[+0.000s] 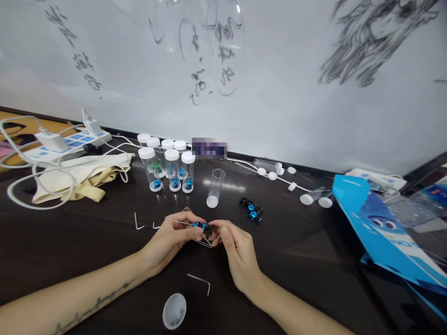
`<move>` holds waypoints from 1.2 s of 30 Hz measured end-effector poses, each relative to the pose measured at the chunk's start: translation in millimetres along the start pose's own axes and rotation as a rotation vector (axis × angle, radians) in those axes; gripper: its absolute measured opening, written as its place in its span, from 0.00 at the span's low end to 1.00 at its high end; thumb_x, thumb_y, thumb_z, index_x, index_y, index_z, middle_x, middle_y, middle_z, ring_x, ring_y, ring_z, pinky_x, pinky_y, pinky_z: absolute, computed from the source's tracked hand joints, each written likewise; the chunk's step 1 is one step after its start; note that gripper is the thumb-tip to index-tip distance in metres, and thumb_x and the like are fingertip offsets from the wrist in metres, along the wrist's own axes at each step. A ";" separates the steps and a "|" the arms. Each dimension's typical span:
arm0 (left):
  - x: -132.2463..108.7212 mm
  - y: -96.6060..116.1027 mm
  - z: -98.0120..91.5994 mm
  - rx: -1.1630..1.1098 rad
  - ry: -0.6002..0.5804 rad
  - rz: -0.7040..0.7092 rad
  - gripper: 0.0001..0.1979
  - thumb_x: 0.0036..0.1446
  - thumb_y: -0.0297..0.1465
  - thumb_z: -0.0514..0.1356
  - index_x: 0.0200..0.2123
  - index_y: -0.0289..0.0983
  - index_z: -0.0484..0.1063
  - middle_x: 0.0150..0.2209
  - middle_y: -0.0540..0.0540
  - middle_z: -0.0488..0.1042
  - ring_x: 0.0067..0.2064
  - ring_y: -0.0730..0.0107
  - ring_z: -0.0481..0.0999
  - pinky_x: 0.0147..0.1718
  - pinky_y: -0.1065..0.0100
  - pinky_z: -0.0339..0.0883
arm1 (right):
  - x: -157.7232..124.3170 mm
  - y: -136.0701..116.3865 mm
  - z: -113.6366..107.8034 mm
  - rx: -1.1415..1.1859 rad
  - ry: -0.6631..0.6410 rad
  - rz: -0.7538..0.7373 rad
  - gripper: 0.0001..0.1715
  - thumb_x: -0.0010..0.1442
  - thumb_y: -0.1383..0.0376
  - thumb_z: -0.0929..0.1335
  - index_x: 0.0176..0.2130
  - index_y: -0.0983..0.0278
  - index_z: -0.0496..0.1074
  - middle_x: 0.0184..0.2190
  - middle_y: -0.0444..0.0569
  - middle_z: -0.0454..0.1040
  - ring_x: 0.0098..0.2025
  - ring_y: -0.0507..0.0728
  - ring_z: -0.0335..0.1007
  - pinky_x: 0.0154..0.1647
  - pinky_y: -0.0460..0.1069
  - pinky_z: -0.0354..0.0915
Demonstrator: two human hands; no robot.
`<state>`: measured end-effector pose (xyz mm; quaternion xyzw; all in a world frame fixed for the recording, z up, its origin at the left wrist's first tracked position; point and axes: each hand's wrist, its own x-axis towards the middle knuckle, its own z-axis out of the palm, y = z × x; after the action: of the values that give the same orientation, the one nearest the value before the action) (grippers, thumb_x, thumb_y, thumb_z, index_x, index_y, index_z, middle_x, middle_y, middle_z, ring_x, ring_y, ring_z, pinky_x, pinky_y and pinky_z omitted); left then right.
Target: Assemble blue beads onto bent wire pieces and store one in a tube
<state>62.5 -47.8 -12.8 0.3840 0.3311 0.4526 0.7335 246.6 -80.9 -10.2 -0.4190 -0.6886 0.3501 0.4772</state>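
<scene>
My left hand point(174, 232) is closed around a small blue-and-black part point(199, 226), holding it between thumb and fingers. Thin silvery wires or rods stick out around the fingers, with a tiny red spot near the top; their exact form I cannot make out. At the black end of the part, the fingers of my right hand point(235, 251) are pinched together on it. Just below the hands lies an L-shaped hex key point(202, 279), beside a small white cup point(174, 311) with dark bits inside. To the left are another hex key point(137, 222) and a shorter one point(156, 225).
Several capped clear tubes point(147, 153) holding blue or green parts stand behind my hands. An uncapped tube point(217, 184) stands right of them, near loose blue-and-black parts point(252, 211). White caps point(272, 176), a blue bag point(377, 223), a cloth bag point(80, 177) and a power strip point(70, 142) lie around.
</scene>
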 end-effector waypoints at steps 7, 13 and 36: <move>1.8 -0.2 0.0 0.000 -0.001 -0.003 0.09 0.47 0.26 0.71 0.34 0.35 0.80 0.29 0.48 0.80 0.31 0.74 0.77 0.36 0.74 0.69 | -0.4 1.3 -0.5 -0.003 0.014 -0.002 0.18 0.72 0.60 0.57 0.50 0.61 0.71 0.32 0.46 0.74 0.33 0.53 0.72 0.38 0.48 0.66; 1.3 0.1 -0.2 -0.005 -0.001 -0.008 0.09 0.47 0.26 0.71 0.34 0.35 0.80 0.28 0.49 0.80 0.31 0.75 0.77 0.35 0.75 0.69 | 0.3 0.9 -1.0 -0.015 0.025 0.000 0.18 0.72 0.60 0.57 0.50 0.61 0.72 0.32 0.46 0.75 0.33 0.53 0.72 0.39 0.49 0.66; 0.3 0.3 -0.4 0.005 0.002 -0.010 0.09 0.46 0.26 0.72 0.34 0.35 0.80 0.28 0.48 0.81 0.31 0.74 0.77 0.35 0.73 0.70 | 0.7 -1.8 -1.8 -0.055 0.019 -0.013 0.19 0.72 0.59 0.56 0.48 0.62 0.73 0.29 0.46 0.74 0.33 0.54 0.73 0.39 0.49 0.65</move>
<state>62.2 -47.3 -12.7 0.3837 0.3350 0.4483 0.7346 247.8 -80.9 -7.8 -0.4306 -0.6961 0.3239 0.4745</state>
